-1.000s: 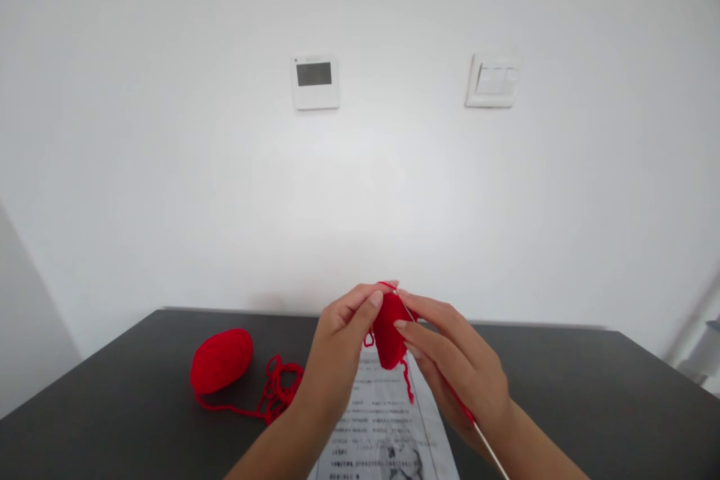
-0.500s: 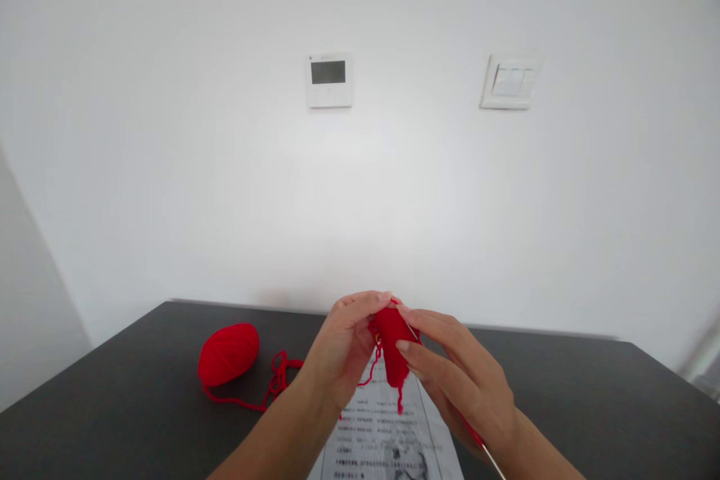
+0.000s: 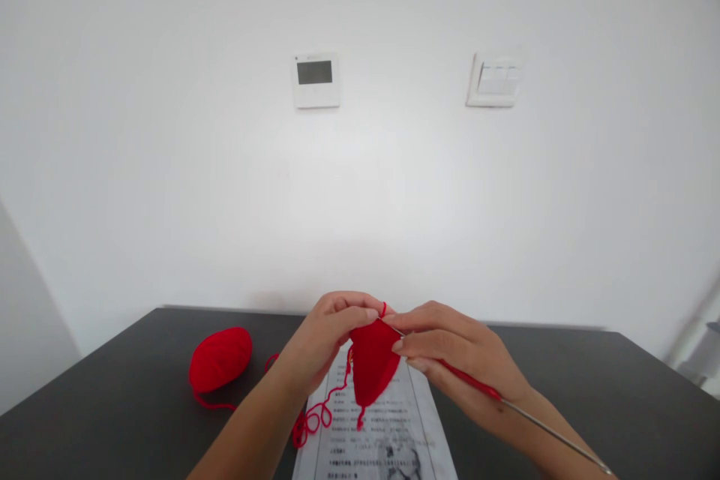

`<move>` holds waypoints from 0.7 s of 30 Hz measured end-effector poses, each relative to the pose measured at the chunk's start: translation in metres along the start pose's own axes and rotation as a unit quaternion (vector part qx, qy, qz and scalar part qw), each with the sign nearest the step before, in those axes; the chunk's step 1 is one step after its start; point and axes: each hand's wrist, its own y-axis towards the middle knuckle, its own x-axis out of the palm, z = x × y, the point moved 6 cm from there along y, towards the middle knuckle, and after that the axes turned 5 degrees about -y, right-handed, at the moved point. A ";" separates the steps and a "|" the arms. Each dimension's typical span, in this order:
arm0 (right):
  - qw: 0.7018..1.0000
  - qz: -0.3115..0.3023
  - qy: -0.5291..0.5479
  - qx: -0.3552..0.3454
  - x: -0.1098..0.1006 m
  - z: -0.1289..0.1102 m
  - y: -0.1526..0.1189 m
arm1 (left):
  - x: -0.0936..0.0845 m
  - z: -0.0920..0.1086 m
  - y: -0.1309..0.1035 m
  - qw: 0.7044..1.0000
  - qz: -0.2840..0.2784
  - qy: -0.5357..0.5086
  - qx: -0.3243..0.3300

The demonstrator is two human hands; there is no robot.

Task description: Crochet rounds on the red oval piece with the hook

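A red knitted or crocheted piece [image 3: 372,361] hangs between my two hands, a short tail of yarn at its lower tip. My left hand [image 3: 331,330] pinches its top edge, with a strand of red yarn looped over a finger. Held in my right hand [image 3: 461,360] is a long thin metal needle or hook [image 3: 554,433] with a red grip; its tip meets the top edge of the piece beside my left thumb. Fingers of my right hand also touch the right side of the piece.
On the dark table [image 3: 129,390] at left lies a red yarn ball [image 3: 220,360], its strand running under my left forearm. A printed sheet [image 3: 374,450] lies below the work. The white wall behind bears a thermostat panel [image 3: 316,94] and a switch [image 3: 495,80].
The red piece has turned to show its wide face and sits slightly further left. The metal shaft now points out further to the right. More loose yarn shows over the sheet.
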 end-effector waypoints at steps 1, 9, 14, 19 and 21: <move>1.000 -0.001 0.010 0.006 -0.001 0.000 0.000 | 0.002 -0.001 -0.001 1.000 -0.026 0.003 -0.016; 0.999 0.025 -0.014 -0.019 -0.004 -0.005 0.006 | -0.001 -0.005 0.000 0.998 -0.068 0.014 -0.009; 0.999 0.039 -0.018 -0.027 -0.005 -0.008 0.009 | 0.003 -0.004 0.002 0.997 -0.076 0.032 -0.003; 0.999 0.030 -0.011 -0.024 -0.004 -0.006 0.007 | 0.000 -0.004 0.003 0.997 -0.055 0.046 -0.001; 0.999 0.033 0.000 -0.028 -0.005 -0.006 0.005 | -0.002 -0.003 0.001 0.996 -0.051 0.067 -0.009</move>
